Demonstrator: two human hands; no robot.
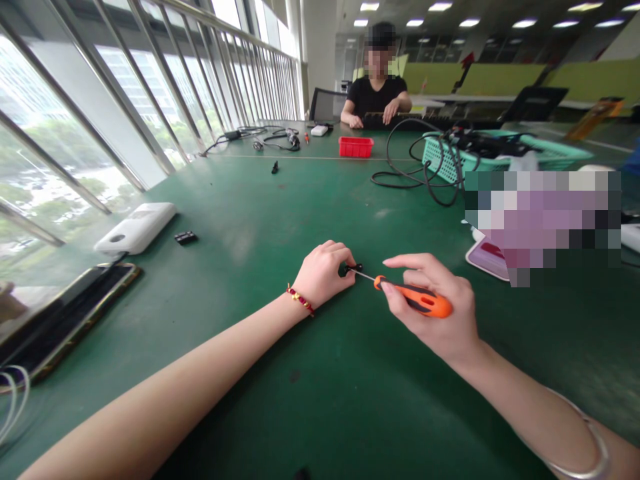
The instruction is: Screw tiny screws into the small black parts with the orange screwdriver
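Observation:
My left hand [323,273] is curled into a fist on the green table [280,220], pinching a small black part [350,269] between its fingertips. My right hand [433,307] grips an orange-handled screwdriver [415,299]. The screwdriver's thin metal shaft points left, and its tip meets the black part. A red bead bracelet sits on my left wrist, a silver bangle on my right forearm.
A white device [136,228] and a small black piece [185,237] lie at the left, a dark phone [65,319] nearer me. Farther off are a red tray [355,147], a teal basket [450,163] with black cables, and a seated person [377,87].

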